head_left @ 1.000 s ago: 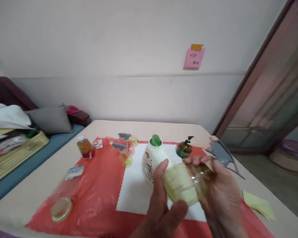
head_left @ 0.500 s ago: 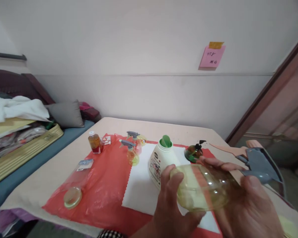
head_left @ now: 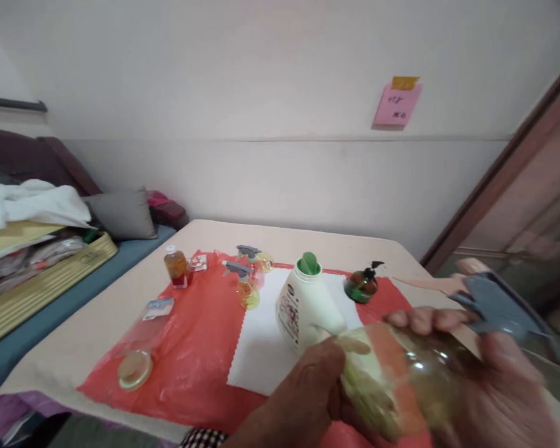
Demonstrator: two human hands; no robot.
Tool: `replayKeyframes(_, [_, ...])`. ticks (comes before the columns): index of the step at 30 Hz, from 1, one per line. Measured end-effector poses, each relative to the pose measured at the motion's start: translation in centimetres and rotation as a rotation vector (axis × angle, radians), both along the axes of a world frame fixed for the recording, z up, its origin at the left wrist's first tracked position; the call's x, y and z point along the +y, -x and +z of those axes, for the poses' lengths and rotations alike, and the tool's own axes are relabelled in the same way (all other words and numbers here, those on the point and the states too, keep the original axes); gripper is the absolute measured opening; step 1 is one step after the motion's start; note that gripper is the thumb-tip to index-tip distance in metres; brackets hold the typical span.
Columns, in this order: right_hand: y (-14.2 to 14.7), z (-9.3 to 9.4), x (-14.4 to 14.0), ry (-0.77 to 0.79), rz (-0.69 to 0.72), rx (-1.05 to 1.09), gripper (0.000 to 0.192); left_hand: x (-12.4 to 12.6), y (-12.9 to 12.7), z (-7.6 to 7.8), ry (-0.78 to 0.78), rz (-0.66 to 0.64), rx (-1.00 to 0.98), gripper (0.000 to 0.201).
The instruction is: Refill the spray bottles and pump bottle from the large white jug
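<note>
Both hands clasp a clear spray bottle (head_left: 401, 379) on its side above the counter (head_left: 121, 323). Left hand (head_left: 303, 404) pinches its base; right hand (head_left: 504, 392) wraps the neck by the grey trigger (head_left: 499, 305). White bottle (head_left: 303, 308) just beyond left grip.

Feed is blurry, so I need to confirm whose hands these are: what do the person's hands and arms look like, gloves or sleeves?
Both hands are bare: no gloves, rings or watch show. The left hand emerges from a black-and-white checked cuff at the bottom edge. The right hand is motion-blurred; no sleeve shows on it.
</note>
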State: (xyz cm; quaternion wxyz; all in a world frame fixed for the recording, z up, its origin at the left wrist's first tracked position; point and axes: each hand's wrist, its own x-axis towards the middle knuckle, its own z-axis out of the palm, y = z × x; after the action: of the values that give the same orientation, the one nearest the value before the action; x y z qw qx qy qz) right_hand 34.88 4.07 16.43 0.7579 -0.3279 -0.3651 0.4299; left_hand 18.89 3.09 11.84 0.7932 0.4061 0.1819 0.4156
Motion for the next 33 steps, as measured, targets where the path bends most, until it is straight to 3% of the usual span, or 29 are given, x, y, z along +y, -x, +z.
replayKeyframes(3, [1.5, 0.3, 0.7, 0.062, 0.024, 0.153, 0.031, 0.0, 0.1, 0.0, -0.142, 0.230, 0.057, 0.065])
replayKeyframes(6, [1.9, 0.3, 1.2, 0.060, 0.070, 0.210, 0.032, 0.0, 0.3, -1.4, -0.351, 0.441, 0.201, 0.083])
replayKeyframes(9, [1.7, 0.2, 1.2, 0.041, 0.107, 0.224, 0.033, -0.1, 0.4, -2.9, -0.731, 0.693, 0.466, 0.086])
replayKeyframes(12, [1.5, 0.1, 0.9, 0.030, 0.140, 0.216, 0.033, 0.0, 0.2, -3.4, -1.088, 0.948, 0.626, 0.082])
replayKeyframes(15, [1.6, 0.0, 0.8, 0.039, 0.156, 0.194, 0.034, 0.2, -0.4, -3.5, -1.273, 1.084, 0.676, 0.080])
replayKeyframes(18, [1.5, 0.1, 0.8, 0.049, 0.132, 0.154, 0.033, 0.2, -0.8, -4.0, -1.334, 1.156, 0.675, 0.082])
replayKeyframes(21, [0.8, 0.2, 0.6, 0.069, 0.054, 0.104, 0.030, -0.1, -0.6, -3.8, -1.275, 1.054, 0.560, 0.082])
replayKeyframes(24, [-0.3, -0.5, -0.1, 0.131, 0.041, -0.029, 0.029, -0.6, 0.4, -1.8, -0.912, 0.677, 0.446, 0.091])
replayKeyframes(26, [-0.7, -1.3, -0.7, 0.180, 0.111, -0.158, 0.027, -0.9, 1.4, 0.3, -0.583, 0.412, 0.431, 0.079])
replayKeyframes(28, [-0.6, -2.3, -1.1, 0.202, 0.169, -0.288, 0.022, -0.9, 2.5, 2.2, -0.414, 0.251, 0.461, 0.076])
replayKeyframes(30, [0.3, -3.0, -1.0, 0.187, 0.225, -0.444, 0.019, -0.7, 3.6, 3.2, -0.341, 0.112, 0.517, 0.073])
replayKeyframes(33, [2.2, -3.4, 0.0, 0.100, 0.394, -0.719, 0.029, 0.1, 5.1, 3.0, -0.269, 0.033, 0.561, 0.070])
